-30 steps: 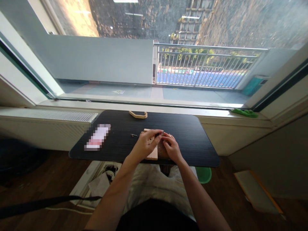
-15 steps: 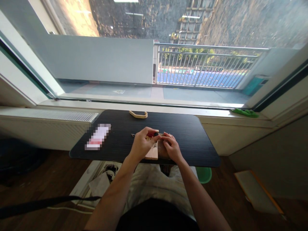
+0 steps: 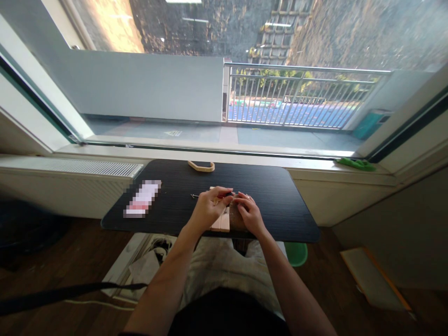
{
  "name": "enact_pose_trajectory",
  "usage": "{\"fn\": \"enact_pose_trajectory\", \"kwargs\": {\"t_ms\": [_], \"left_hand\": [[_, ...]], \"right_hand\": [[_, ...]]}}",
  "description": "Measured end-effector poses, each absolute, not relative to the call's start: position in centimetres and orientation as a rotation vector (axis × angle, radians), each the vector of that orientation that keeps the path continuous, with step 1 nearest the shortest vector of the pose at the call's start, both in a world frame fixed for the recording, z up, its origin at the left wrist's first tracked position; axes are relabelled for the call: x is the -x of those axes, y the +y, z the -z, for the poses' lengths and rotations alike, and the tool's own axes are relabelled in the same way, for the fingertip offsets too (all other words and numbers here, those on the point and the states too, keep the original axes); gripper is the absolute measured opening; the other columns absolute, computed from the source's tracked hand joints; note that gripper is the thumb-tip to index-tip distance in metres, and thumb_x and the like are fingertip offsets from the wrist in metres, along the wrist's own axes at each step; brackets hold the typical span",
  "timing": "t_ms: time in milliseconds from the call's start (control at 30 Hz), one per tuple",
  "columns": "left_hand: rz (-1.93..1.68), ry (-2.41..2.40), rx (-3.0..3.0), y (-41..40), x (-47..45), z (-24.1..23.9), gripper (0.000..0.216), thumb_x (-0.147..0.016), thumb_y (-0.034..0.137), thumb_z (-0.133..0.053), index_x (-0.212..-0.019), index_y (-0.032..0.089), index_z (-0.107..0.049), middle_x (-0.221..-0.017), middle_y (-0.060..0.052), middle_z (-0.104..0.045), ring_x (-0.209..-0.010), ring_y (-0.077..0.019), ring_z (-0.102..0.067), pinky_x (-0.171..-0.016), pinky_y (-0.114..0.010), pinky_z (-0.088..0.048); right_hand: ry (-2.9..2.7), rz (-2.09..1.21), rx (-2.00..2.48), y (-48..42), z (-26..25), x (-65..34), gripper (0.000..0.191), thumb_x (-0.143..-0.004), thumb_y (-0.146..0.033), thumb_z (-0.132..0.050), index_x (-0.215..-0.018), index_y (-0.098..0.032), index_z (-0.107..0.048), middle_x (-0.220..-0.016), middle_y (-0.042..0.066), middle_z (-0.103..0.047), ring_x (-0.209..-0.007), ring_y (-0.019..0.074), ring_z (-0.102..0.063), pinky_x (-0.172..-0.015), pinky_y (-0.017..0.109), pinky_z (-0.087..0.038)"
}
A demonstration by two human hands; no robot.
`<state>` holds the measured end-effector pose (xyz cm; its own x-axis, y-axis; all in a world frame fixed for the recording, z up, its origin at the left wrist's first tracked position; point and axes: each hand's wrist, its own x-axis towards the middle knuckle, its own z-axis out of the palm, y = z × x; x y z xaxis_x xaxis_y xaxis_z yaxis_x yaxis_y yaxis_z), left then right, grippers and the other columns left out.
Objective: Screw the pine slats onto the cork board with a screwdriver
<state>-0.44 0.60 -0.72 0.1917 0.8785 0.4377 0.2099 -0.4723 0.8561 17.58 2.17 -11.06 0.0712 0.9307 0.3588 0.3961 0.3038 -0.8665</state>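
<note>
While the person's pale trousers (image 3: 224,268) fill the space before the near edge of the black table (image 3: 276,196), a green basin (image 3: 297,253) shows below that edge, right of its middle. Farther right of the table, a flat board (image 3: 374,277) with an orange edge is on the floor. On the table, at the middle of its near edge, lies a light wooden block (image 3: 220,223), with a brown piece (image 3: 238,222) just beside its right side. The left hand (image 3: 207,210) is over the block, thumb and fingers pinched on a small dark item (image 3: 229,193). The right hand (image 3: 250,212) is over the brown piece, its fingers bent and close together near that item; whether they grip anything, I cannot tell. Left of the table's middle are small metal pieces (image 3: 195,196), and nearer its left end a pixelated pale rectangle (image 3: 143,199). A bent wooden strip (image 3: 201,168) lies by the table's far edge. Beyond the table, a green cloth (image 3: 355,164) rests on the sill (image 3: 308,164), with a metal railing (image 3: 301,98) outside.
</note>
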Motion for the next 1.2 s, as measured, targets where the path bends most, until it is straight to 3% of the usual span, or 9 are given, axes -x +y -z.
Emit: {"fn": "enact_pose_trajectory", "kwargs": {"t_ms": [467, 800, 1067, 1200], "left_hand": [[-1.25, 0.943, -1.73, 0.5, 0.36, 0.19, 0.025, -0.084, 0.028, -0.064, -0.101, 0.013, -0.076, -0.093, -0.009, -0.079, -0.084, -0.0202, -0.072, -0.078, -0.028, -0.055], [-1.202, 0.819, -1.794, 0.54, 0.21, 0.02, 0.025, -0.085, 0.025, -0.061, -0.102, 0.016, -0.078, -0.102, -0.009, -0.078, -0.097, -0.022, -0.072, -0.089, -0.03, -0.055], [-1.251, 0.923, -1.85, 0.34, 0.52, 0.04, 0.027, -0.09, 0.025, -0.055, -0.104, 0.017, -0.076, -0.098, -0.008, -0.078, -0.089, -0.0196, -0.071, -0.083, -0.029, -0.055], [-1.302, 0.964, -1.885, 0.46, 0.43, 0.52, 0.024, -0.086, 0.029, -0.066, -0.104, 0.018, -0.076, -0.098, -0.008, -0.076, -0.087, -0.0183, -0.069, -0.081, -0.028, -0.053]], "right_hand": [[-1.504, -0.635, 1.261, 2.24, 11.23, -17.48, 0.028, -0.081, -0.027, -0.053, -0.094, -0.025, -0.078, -0.132, 0.007, -0.066, -0.131, 0.0265, -0.051, -0.119, 0.05, -0.024], [-1.506, -0.62, 1.242, 2.24, 11.35, -17.47, 0.026, -0.083, -0.028, -0.054, -0.094, -0.026, -0.077, -0.13, 0.007, -0.067, -0.128, 0.0254, -0.052, -0.118, 0.05, -0.028], [-1.512, -0.62, 1.245, 2.29, 11.27, -17.47, 0.027, -0.082, -0.026, -0.053, -0.094, -0.026, -0.077, -0.13, 0.006, -0.067, -0.128, 0.0247, -0.053, -0.119, 0.05, -0.026], [-1.509, -0.626, 1.26, 2.24, 11.27, -17.52, 0.027, -0.082, -0.026, -0.053, -0.094, -0.027, -0.077, -0.131, 0.006, -0.067, -0.13, 0.0254, -0.051, -0.119, 0.051, -0.026]]}}
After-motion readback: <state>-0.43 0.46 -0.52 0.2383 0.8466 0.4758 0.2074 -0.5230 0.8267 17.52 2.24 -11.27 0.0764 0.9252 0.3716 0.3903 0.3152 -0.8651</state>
